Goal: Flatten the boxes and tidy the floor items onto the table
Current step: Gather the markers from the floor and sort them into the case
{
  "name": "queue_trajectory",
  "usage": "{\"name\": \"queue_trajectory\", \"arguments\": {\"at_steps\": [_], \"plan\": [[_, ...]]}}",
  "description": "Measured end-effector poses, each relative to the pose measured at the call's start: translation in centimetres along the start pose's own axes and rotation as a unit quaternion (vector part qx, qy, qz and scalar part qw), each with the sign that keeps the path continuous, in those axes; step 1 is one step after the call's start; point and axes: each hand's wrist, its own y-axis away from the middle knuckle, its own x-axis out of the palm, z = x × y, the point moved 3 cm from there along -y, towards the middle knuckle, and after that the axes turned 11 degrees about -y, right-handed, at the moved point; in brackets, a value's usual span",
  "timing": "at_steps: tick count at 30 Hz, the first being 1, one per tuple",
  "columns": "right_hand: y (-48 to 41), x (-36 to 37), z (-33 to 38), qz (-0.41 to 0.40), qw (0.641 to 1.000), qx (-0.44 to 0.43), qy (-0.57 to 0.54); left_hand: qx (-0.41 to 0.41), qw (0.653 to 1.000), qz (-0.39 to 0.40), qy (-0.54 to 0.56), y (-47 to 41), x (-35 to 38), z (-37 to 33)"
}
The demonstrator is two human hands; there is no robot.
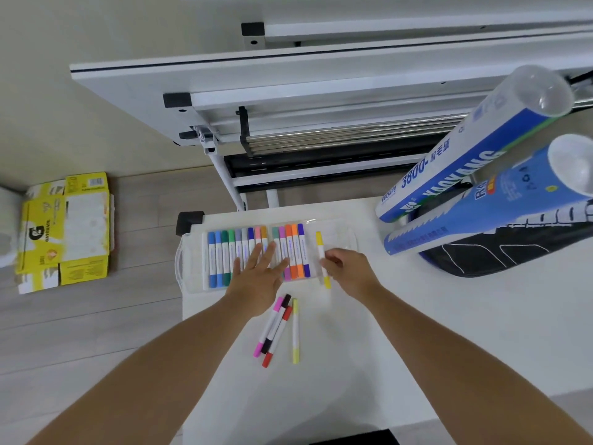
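Yellow marker (320,248) pinched by right hand (349,271) fingertips over free slot of clear case (344,239) on table (449,332). Left hand (256,281) flat, fingers spread, pressing racked markers (224,252), likely steadying row. Flattened box (41,220) lay on floor.

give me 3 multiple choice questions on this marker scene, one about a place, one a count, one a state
1. Where does the yellow box lie?
A on the table
B on the floor
C inside the marker case

2. How many loose markers lie outside the clear case, nearer the person?
A two
B four
C seven

3. What is the right hand doing?
A pinching a yellow marker
B lying flat and empty
C gripping a tube

Answers:
1 B, it lies flattened on the wood boards.
2 B, one each of pink, black, red and yellow.
3 A, its fingers close on the barrel.
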Motion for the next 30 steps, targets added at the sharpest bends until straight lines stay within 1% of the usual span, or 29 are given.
{"name": "queue_trajectory", "arguments": {"at_steps": [2, 6, 11, 16, 30], "plan": [[-0.8, -0.2, 0.4, 0.001, 0.999, 0.011, -0.03, 0.001, 1.0, 0.0, -0.001, -0.1, 0.1, 0.0], [-2.0, -0.2, 0.8, 0.002, 0.999, 0.028, -0.038, 0.003, 1.0, -0.01, 0.001, -0.2, 0.5, 0.1], [-3.0, 0.0, 0.8, -0.031, 0.999, 0.044, 0.006, -0.001, 1.0, -0.017, 0.0, -0.2, 0.7, 0.1], [-4.3, 0.8, 0.8, -0.041, 0.992, 0.089, 0.076, 0.0, 1.0, -0.025, -0.001, -0.1, 0.9, 0.1], [-5.4, 2.5, 1.1, -0.046, 0.988, 0.105, 0.101, -0.003, 1.0, -0.025, 0.007, -0.2, 1.1, 0.1]]}}
